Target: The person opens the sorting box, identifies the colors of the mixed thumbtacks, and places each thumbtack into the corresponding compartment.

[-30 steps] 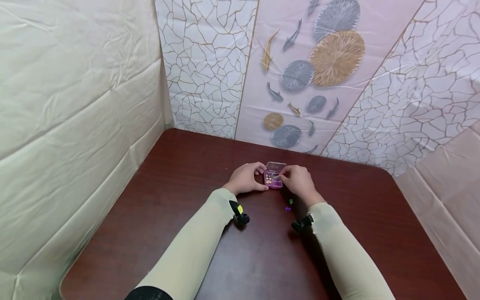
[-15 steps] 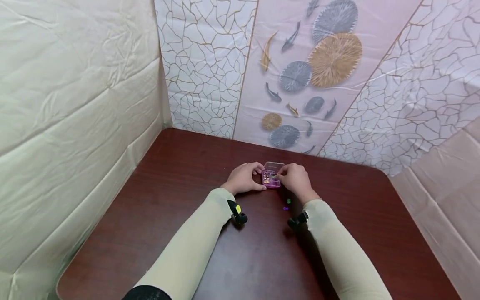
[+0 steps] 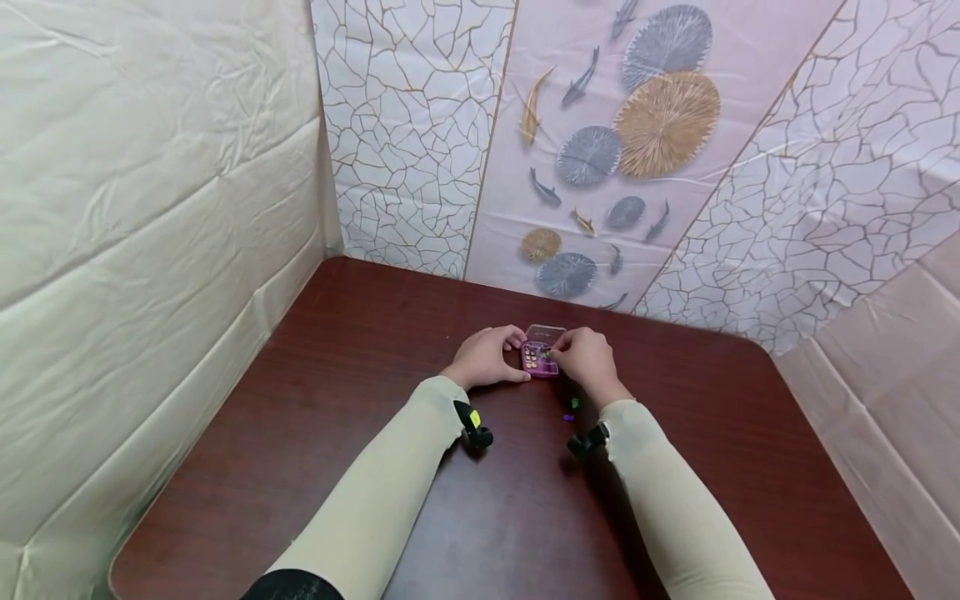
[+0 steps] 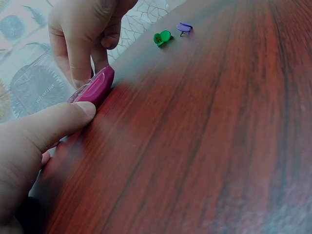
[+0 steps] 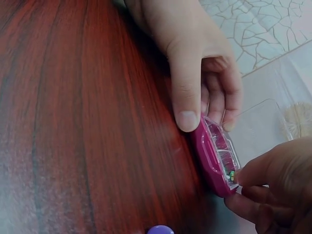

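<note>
A small magenta case (image 3: 540,367) with compartments lies on the table, its clear lid (image 3: 546,332) swung back. Small gold-coloured pieces (image 3: 531,357) fill its left part. My left hand (image 3: 486,357) grips the case from the left, with the thumb on the near edge and fingers at the far side. My right hand (image 3: 588,358) reaches into the right compartment, thumb and forefinger pinching a tiny green piece (image 5: 231,175), mostly hidden by the fingertips. Nearer on the table lie a green round-lobed piece (image 4: 162,37) and a purple disc-topped piece (image 4: 185,28), resembling thumbtacks.
The brown wooden table (image 3: 360,400) extends around both arms. Its far edge meets a patterned cloth backdrop (image 3: 405,133), and a cream cloth wall (image 3: 165,208) stands at the left. Black wrist cameras (image 3: 474,429) hang below both wrists, close to the tabletop.
The head view shifts slightly. My right hand and wrist have edged a little left at the case's right compartment; my left hand keeps its grip and the loose pieces stay put.
</note>
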The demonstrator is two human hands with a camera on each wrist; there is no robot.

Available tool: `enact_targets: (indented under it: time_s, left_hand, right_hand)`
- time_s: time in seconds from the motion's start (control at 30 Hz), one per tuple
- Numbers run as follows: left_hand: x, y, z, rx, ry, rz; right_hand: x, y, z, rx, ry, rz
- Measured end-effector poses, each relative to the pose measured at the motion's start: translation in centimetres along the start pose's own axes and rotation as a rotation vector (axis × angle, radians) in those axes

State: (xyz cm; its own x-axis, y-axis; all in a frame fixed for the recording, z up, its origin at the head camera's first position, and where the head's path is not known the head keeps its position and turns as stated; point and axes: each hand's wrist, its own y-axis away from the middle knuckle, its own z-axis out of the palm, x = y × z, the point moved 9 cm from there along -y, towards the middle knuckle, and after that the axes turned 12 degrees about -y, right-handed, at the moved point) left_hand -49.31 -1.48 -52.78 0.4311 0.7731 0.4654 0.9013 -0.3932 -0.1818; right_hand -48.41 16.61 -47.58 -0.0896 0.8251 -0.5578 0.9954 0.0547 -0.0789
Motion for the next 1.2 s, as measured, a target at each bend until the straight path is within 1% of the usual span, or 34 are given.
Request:
enact_targets:
  time_s: [0.17,0.3,0.43,0.6,0.67,0.83,0.97,1.1,1.2]
  left_hand:
    - [0.0,0.1,-0.1,-0.001,0.004,-0.002]
    - [-0.1,0.1,-0.1,-0.002,0.005,-0.004]
    - [-0.2,0.0,0.1,-0.004,0.003,-0.005]
    - [-0.3,-0.1,0.2,-0.003,0.000,-0.004]
    - [-0.3,-0.1,0.1,0.003,0.000,0.000]
    - [-0.1,-0.1,0.1,0.017,0.007,0.006]
    - [-0.1,0.0,0.3,0.001,0.007,-0.004]
    - [-0.2,0.0,0.3,-0.008,0.000,-0.012]
    - [-0.3,0.0,0.1,-0.012,0.001,-0.021]
  right_hand:
    - [0.1,0.1,0.1,0.012,0.000,0.012]
    - [0.2,0.1,0.3,0.025,-0.007,-0.004]
    - [0.6,0.2,0.4,0.049,-0.031,-0.053]
    - [1.6,1.0,0.3,0.044,-0.109,-0.131]
    - [2.0,1.4,0.1,0.027,-0.131,-0.153]
    - [3.0,3.1,-0.8,-0.027,-0.129,-0.202]
    - [3.8,4.8,-1.3,-0.081,-0.114,-0.228]
    - [4.5,6.2,-1.3,-0.133,-0.097,-0.246]
    - [4.8,6.6,-0.9,-0.150,-0.096,-0.250]
